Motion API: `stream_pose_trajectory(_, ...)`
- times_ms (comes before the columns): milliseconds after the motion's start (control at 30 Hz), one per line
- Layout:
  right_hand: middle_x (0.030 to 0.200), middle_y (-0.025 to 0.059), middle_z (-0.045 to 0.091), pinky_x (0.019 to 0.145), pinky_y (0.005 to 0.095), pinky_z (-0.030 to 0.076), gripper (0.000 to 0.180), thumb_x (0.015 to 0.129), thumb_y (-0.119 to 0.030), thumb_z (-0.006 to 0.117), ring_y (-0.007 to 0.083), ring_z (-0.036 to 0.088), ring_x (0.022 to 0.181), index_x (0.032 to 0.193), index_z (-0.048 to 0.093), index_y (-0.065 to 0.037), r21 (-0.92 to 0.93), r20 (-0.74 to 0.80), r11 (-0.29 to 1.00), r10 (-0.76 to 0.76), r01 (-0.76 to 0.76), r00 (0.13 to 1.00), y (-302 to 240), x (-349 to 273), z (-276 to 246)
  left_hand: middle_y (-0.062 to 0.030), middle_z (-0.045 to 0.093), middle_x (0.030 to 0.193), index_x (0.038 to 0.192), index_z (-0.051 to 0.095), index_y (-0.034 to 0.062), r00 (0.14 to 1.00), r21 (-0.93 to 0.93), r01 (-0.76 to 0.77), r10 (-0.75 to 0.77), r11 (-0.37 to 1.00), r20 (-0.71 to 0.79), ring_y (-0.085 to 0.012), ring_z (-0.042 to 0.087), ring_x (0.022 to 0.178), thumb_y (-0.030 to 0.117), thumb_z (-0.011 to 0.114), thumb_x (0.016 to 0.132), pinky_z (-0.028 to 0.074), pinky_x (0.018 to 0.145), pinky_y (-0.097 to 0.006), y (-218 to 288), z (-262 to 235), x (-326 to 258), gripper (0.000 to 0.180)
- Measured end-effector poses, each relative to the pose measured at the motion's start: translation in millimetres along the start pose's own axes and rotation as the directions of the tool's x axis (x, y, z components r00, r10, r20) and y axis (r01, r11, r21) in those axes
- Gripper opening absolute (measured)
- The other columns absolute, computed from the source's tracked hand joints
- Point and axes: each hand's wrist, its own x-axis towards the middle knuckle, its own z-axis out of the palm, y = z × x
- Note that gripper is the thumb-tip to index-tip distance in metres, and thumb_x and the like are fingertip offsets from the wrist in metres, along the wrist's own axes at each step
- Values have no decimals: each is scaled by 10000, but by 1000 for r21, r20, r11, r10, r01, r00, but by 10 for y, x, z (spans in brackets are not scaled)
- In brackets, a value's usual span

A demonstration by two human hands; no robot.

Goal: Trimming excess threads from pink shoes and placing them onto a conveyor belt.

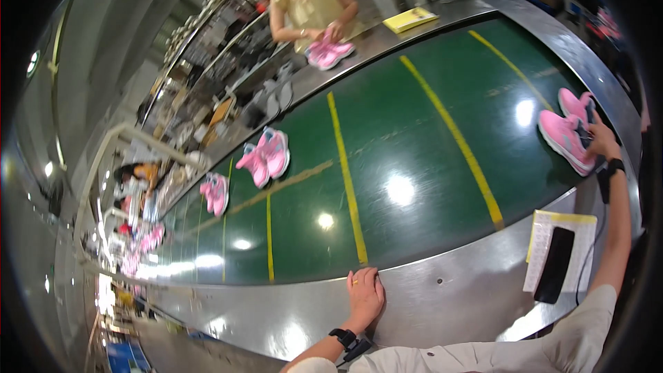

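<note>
At the right end of the green conveyor belt (435,166), a pair of pink sneakers (563,137) with white soles stands close together. My right hand (603,141) reaches over the pair from the right, its fingers closed at the dark opening of the nearer sneaker. My left hand (366,295) lies on the metal edge (414,290) of the conveyor, knuckles up. Its fingers rest lightly bent on the metal and hold nothing.
Further along the belt stand more pink sneakers (268,157) and another pair (215,193). Across it, a co-worker (314,7) handles pink sneakers (329,52). Near my right arm lie a black phone-like object (555,262) and paper sheets (583,231). A yellow pad (410,19) sits on the far ledge.
</note>
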Motion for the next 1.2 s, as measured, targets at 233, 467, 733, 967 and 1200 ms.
stream_pose_trajectory(233,884,113,520,717,338,443,484,588,-281,766,234,570,858,856,489,12,340,-214,935,-27,101,976,729,352,510,-88,541,1069,1095,526,64,1000,-7,19,-19,1000,-16,-257,503,1063,117,529,830,269,1028,-501,27,22,1,271)
stream_pose_trajectory(467,1122,203,560,842,353,452,639,589,-369,742,322,571,1021,1058,591,38,193,-180,981,46,-10,983,616,242,394,-81,529,1090,1106,522,71,999,-12,31,-31,999,6,-242,488,1085,127,531,832,271,1027,-495,70,18,12,280)
stream_pose_trajectory(733,736,167,630,616,362,499,484,491,-191,826,280,639,661,838,617,74,339,-7,930,153,-141,988,60,53,303,-87,512,1089,1136,503,67,1000,-23,16,-16,1000,16,-252,473,1097,134,540,827,272,1028,-509,40,69,-15,319)
stream_pose_trajectory(967,867,230,645,731,439,486,523,590,-377,751,373,631,848,879,638,44,-27,-237,999,-38,32,971,-775,-254,52,-92,526,1077,1110,511,57,999,-63,29,-31,998,-39,-257,481,1092,100,520,823,266,1024,-517,100,11,37,291)
stream_pose_trajectory(1200,751,205,646,685,458,481,490,675,-481,653,365,635,753,799,651,-7,88,-207,958,-250,273,946,-2277,-1132,-281,-111,532,1084,1136,500,44,994,-93,-25,14,995,-112,-268,485,1090,140,536,831,268,1026,-511,-3,231,25,323)
